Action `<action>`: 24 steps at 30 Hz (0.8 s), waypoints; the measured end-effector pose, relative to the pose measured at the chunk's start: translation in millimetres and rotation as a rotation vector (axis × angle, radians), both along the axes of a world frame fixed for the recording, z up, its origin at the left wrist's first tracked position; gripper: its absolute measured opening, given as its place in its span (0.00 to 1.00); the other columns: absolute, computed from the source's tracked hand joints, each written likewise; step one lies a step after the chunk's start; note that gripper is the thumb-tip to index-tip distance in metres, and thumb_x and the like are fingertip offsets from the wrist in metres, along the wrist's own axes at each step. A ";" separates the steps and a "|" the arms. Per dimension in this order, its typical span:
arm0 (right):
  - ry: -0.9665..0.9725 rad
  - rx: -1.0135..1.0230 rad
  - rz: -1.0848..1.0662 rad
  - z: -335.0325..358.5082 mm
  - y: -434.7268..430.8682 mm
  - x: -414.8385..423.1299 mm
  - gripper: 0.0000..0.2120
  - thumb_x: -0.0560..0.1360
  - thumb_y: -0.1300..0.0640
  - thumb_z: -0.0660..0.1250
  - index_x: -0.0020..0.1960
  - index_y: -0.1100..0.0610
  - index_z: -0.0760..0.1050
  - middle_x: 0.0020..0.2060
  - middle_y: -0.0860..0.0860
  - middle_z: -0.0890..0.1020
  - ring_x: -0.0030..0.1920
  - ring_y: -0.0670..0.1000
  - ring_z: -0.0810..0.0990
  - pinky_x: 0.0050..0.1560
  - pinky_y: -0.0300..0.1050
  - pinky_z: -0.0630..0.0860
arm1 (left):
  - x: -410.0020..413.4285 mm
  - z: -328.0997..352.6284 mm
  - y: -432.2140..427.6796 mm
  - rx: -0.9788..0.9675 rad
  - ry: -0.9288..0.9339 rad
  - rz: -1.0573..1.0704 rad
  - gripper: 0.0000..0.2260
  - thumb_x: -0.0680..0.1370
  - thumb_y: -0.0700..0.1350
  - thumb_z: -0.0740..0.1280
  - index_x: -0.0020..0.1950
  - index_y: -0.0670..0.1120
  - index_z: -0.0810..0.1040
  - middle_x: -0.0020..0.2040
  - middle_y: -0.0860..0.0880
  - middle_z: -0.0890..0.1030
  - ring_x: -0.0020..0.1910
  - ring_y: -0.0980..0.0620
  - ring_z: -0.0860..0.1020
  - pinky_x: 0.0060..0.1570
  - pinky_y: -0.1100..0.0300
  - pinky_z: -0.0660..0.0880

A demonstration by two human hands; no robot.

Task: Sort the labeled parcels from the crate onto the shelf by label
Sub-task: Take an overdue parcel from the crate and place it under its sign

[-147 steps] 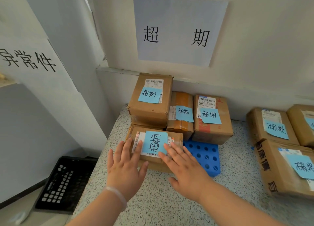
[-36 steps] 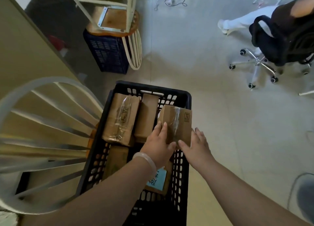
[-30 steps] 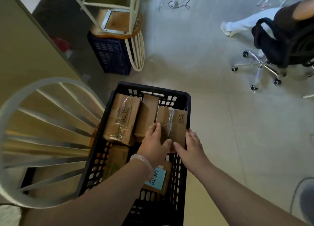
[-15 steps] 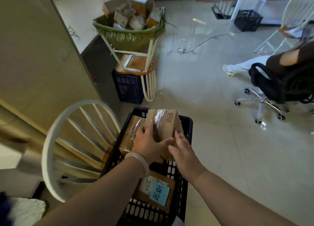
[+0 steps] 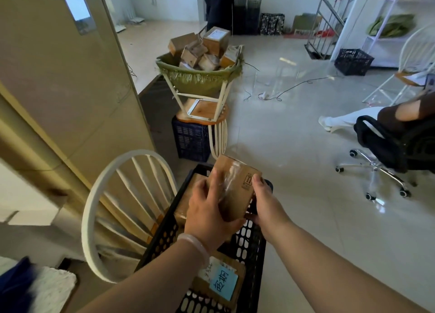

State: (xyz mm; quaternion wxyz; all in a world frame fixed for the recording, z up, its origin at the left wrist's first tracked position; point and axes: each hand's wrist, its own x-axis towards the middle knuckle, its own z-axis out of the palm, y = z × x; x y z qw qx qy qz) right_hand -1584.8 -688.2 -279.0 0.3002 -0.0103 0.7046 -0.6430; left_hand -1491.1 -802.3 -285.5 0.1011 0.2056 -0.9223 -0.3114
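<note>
Hands (image 5: 207,211) (image 5: 266,202) around taped brown cardboard parcel (image 5: 237,190)

I hold a taped cardboard parcel (image 5: 237,190) between my left hand (image 5: 208,215) and right hand (image 5: 264,200), raised over the black crate (image 5: 253,249), where another parcel with a blue label (image 5: 222,285) lies below my left wrist.

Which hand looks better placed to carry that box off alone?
Probably the left: the left hand spreads across the parcel with its thumb under the near end; the right hand only grips its right edge.
</note>
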 end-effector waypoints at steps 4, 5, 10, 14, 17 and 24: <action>-0.023 0.013 -0.023 -0.4 5.3 2.8 0.28 0.70 0.23 0.54 0.62 0.38 0.72 0.60 0.50 0.79 0.61 0.56 0.77 0.64 0.64 0.73 | 1.9 -0.4 4.0 0.235 -0.030 0.052 0.56 0.68 0.61 0.75 0.78 0.57 0.33 0.74 0.53 0.52 0.75 0.49 0.56 0.75 0.51 0.60; -0.014 0.021 -0.013 -0.5 7.0 5.4 0.30 0.70 0.24 0.53 0.65 0.39 0.70 0.61 0.50 0.78 0.62 0.56 0.76 0.65 0.63 0.72 | 1.3 3.9 4.7 0.303 -0.032 0.084 0.53 0.70 0.62 0.73 0.80 0.55 0.38 0.74 0.54 0.52 0.75 0.50 0.56 0.75 0.51 0.61; -0.012 0.006 -0.035 -8.9 9.3 16.4 0.26 0.79 0.35 0.54 0.74 0.44 0.64 0.64 0.51 0.76 0.65 0.54 0.73 0.68 0.62 0.70 | -3.8 11.5 0.1 0.610 0.057 0.250 0.23 0.74 0.62 0.68 0.65 0.54 0.68 0.62 0.54 0.74 0.56 0.58 0.74 0.58 0.55 0.76; 0.033 -0.020 0.010 -8.0 10.3 23.8 0.20 0.82 0.46 0.58 0.73 0.44 0.63 0.63 0.49 0.76 0.63 0.51 0.73 0.67 0.62 0.70 | -7.0 5.2 -11.3 0.706 0.067 0.392 0.23 0.76 0.64 0.65 0.66 0.54 0.71 0.59 0.52 0.78 0.55 0.52 0.78 0.58 0.49 0.77; 0.079 0.001 0.057 -7.4 10.1 30.2 0.22 0.81 0.53 0.60 0.74 0.44 0.61 0.65 0.48 0.73 0.63 0.50 0.71 0.64 0.54 0.72 | -7.0 1.7 -16.7 0.637 0.032 0.350 0.31 0.74 0.61 0.67 0.75 0.56 0.66 0.67 0.51 0.72 0.59 0.51 0.77 0.58 0.47 0.79; 0.202 0.096 0.082 -3.3 -1.4 30.8 0.28 0.81 0.47 0.62 0.78 0.40 0.55 0.72 0.45 0.68 0.73 0.53 0.66 0.67 0.54 0.69 | 2.5 -2.4 -21.1 0.699 0.083 0.307 0.30 0.74 0.49 0.74 0.73 0.55 0.65 0.66 0.53 0.73 0.60 0.50 0.77 0.54 0.48 0.81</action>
